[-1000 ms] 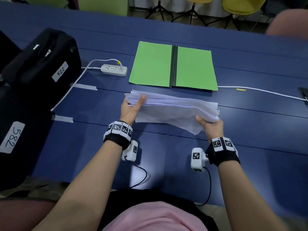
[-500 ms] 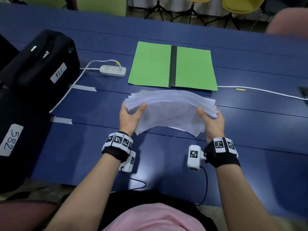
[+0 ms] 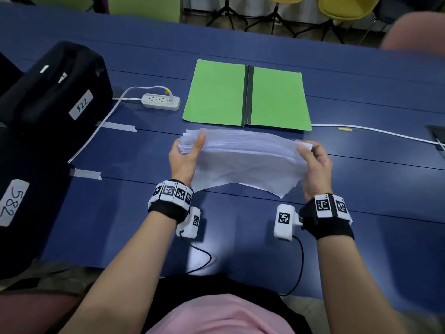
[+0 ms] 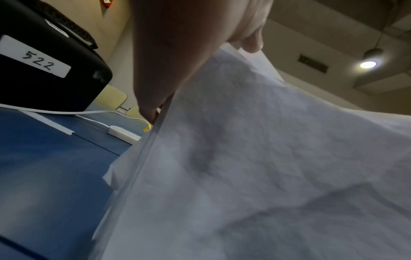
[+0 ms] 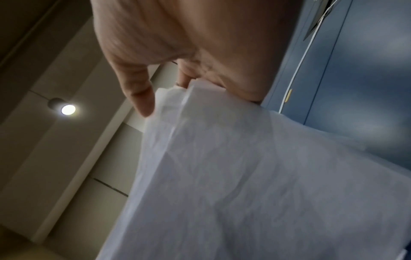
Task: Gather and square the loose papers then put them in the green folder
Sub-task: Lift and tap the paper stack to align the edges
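A stack of white papers (image 3: 243,160) is held up off the blue table (image 3: 240,225), tilted with its lower edge hanging toward me. My left hand (image 3: 185,155) grips the stack's left end, thumb on the near face. At the right end my right hand (image 3: 313,165) grips it the same way. The sheets' edges are uneven at both ends. In the wrist views the papers (image 4: 266,167) (image 5: 255,176) fill most of the picture below my left hand (image 4: 189,52) and my right hand (image 5: 177,61). The green folder (image 3: 248,95) lies open flat just beyond the stack.
A white power strip (image 3: 160,101) and its cable lie left of the folder. Two black cases (image 3: 55,92) labelled 522 and 582 stand at the left. A white cable (image 3: 375,131) runs along the table at the right. Tape strips (image 3: 118,126) mark the table.
Both hands have lifted the stack from lying on the table and tipped it up toward vertical, with the top edge near the folder's front edge.
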Tool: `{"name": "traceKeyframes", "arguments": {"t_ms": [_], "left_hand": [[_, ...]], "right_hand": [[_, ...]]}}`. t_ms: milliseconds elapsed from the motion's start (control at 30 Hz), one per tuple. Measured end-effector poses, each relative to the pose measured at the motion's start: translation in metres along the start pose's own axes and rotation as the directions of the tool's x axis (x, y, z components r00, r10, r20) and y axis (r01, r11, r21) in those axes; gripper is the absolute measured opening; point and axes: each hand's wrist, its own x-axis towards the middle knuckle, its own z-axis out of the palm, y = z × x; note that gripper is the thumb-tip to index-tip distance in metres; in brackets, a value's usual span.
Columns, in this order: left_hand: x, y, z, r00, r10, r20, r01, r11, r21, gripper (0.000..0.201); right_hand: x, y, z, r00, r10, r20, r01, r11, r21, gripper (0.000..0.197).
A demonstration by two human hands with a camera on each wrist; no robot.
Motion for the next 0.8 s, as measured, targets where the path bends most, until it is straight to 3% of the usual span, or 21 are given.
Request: {"name": "traceKeyframes", "arguments": {"t_ms": [67, 167, 300, 433, 600, 800], "left_hand": [[0.001, -0.001, 0.002, 1.000, 0.009, -0.023, -0.008, 1.000, 0.013, 0.034], [0.003, 0.002, 0.006, 0.997, 0.019, -0.071, -0.019, 1.000, 0.007, 0.054], [0.005, 0.009, 0.012, 0.986, 0.004, -0.167, -0.001, 1.000, 0.016, 0.059], [0.000, 0.011, 0.021, 0.971, 0.025, -0.237, -0.007, 0.997, 0.078, 0.077], [-0.003, 0.013, 0.026, 0.964, 0.036, -0.264, -0.014, 0.996, 0.087, 0.069], [-0.001, 0.020, 0.033, 0.961, -0.024, -0.275, 0.049, 0.995, 0.086, 0.072]], "right_hand": [[0.000, 0.001, 0.004, 0.999, -0.010, -0.047, 0.009, 1.000, -0.028, 0.011], [0.000, 0.006, 0.002, 0.992, 0.016, -0.121, -0.019, 1.000, -0.023, 0.015], [-0.002, 0.003, 0.002, 0.998, -0.006, -0.070, 0.005, 1.000, -0.003, 0.015], [-0.003, 0.009, -0.002, 0.993, 0.009, -0.114, -0.004, 0.999, 0.044, 0.011], [-0.006, 0.006, -0.003, 0.999, -0.001, -0.044, 0.004, 0.997, 0.080, 0.025], [0.003, 0.009, -0.003, 0.996, 0.068, -0.065, -0.058, 0.987, 0.152, 0.012]]}}
